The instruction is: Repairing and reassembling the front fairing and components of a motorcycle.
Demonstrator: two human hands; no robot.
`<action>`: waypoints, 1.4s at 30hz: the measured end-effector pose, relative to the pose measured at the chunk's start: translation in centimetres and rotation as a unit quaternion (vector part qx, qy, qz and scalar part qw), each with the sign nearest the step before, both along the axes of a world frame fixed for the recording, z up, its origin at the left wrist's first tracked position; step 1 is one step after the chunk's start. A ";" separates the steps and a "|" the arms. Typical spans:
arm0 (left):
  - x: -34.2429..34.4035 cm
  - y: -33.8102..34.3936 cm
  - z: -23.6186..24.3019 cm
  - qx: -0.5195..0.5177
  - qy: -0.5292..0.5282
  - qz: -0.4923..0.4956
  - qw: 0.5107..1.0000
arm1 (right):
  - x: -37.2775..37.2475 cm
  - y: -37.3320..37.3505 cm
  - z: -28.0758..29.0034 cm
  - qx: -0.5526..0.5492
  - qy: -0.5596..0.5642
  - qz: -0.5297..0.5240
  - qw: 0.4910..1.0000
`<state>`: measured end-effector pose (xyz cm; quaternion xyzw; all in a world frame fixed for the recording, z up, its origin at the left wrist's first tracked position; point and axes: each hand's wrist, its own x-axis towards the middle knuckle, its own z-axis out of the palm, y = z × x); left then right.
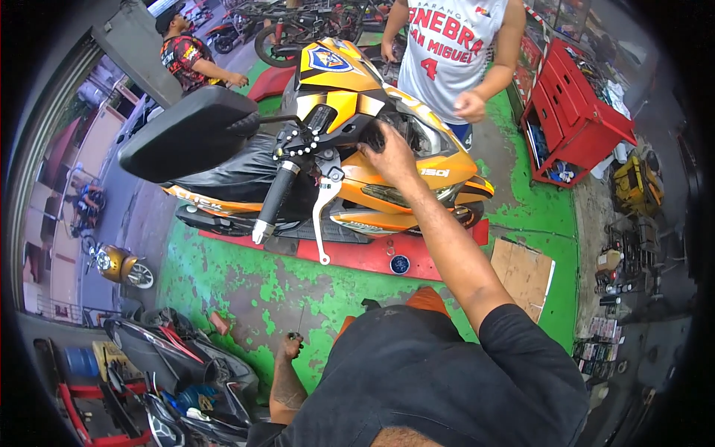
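Right hand (396,159) half-curled at front of yellow scooter (357,173); fingertips lost in shadow, can't tell if gripping. Left hand (289,346) low, closed round thin tool (296,337), tip hard to make out. Scooter right under right hand, handlebar (277,195) toward eight o'clock; red platform (342,252) beneath, worn green floor (242,272), red cabinet (570,104) toward two o'clock.
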<state>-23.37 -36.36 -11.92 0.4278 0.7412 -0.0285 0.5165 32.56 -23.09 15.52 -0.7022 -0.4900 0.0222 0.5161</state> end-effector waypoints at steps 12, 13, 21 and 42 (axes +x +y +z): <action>9.5 -7.9 -3.8 0.085 -0.005 0.103 0.991 | -7.3 -3.2 1.9 -0.011 0.696 0.442 0.566; 9.8 -8.7 -4.4 0.079 -0.007 0.103 0.992 | -6.9 -2.5 2.1 -0.027 0.703 0.461 0.540; 7.9 -20.4 -8.3 0.083 -0.044 0.190 0.977 | -1.0 -4.1 -0.7 -0.014 0.620 0.283 0.732; 6.5 -12.5 -4.7 0.081 -0.174 0.249 0.949 | 8.9 5.1 -2.6 -0.048 0.373 0.271 0.886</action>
